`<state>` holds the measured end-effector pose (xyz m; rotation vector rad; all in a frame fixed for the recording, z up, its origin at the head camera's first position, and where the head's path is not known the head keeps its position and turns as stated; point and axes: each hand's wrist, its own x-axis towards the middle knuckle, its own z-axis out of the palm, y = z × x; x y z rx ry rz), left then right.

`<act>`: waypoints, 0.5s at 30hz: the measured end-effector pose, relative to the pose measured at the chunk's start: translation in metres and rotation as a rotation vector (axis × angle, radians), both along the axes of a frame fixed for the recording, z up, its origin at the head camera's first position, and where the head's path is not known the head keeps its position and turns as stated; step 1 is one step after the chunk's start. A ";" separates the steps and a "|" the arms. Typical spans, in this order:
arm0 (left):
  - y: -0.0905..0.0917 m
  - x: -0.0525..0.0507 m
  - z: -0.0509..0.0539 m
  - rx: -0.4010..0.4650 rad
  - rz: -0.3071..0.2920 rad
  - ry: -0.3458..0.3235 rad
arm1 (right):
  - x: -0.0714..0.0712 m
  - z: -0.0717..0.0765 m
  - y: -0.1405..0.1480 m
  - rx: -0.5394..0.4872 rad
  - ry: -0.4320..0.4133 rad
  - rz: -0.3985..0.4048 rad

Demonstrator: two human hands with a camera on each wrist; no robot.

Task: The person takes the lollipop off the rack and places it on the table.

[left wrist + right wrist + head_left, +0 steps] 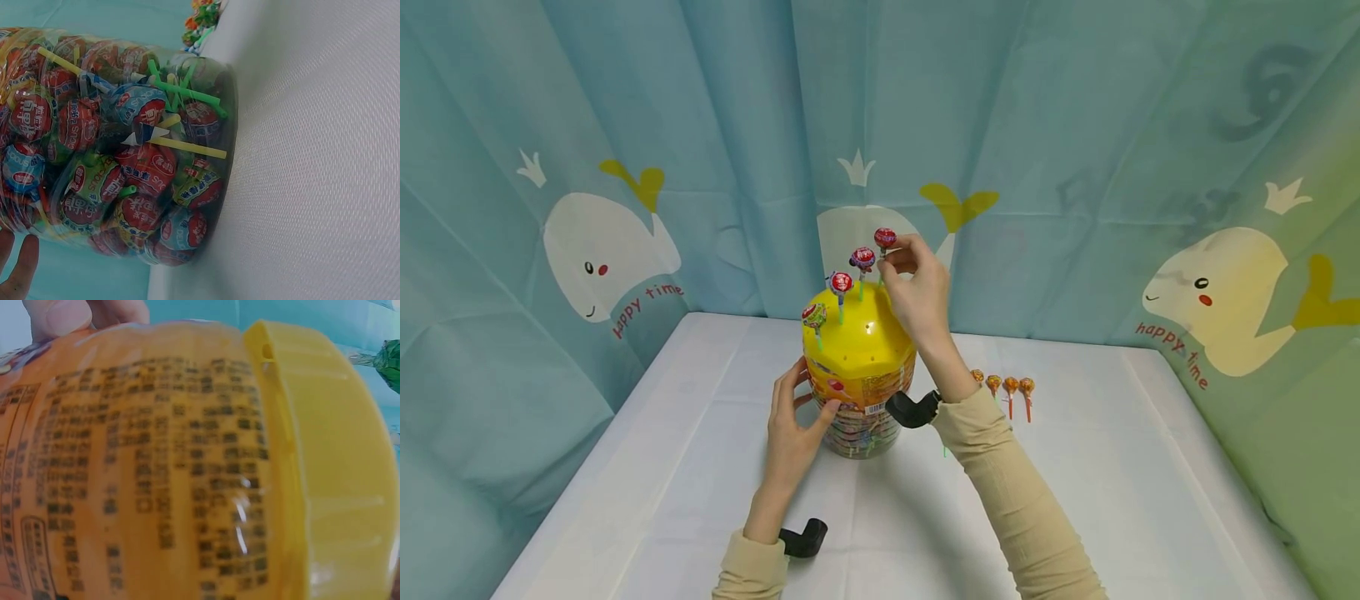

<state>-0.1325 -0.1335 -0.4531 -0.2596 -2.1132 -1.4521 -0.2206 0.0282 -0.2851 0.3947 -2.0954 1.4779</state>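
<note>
A clear jar [112, 150] full of wrapped lollipops stands upright on the table, with an orange label [137, 475] and a yellow lid [857, 337]. Three lollipops [841, 283] stand stick-down in the lid along its left and back side. My right hand [919, 287] pinches the stick of a red-wrapped lollipop [885, 238] at the lid's back edge; whether its stick is in a hole is hidden. Against the jar's left side rests my left hand [792, 429], thumb in front and fingers round the side, steadying contact on the label.
Several orange-wrapped lollipops [1011, 385] lie in a row on the white table [1097, 467], right of the jar and partly behind my right forearm. A green stick [946, 452] shows beside that sleeve. Blue curtains with whale prints hang behind the table.
</note>
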 end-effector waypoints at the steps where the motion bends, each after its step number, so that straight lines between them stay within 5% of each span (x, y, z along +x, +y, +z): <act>1: 0.000 0.000 0.000 -0.001 0.000 0.002 | 0.001 0.000 0.001 -0.005 0.002 -0.001; 15: 0.000 0.000 0.001 0.001 -0.004 0.000 | 0.018 -0.005 0.022 -0.072 0.010 0.005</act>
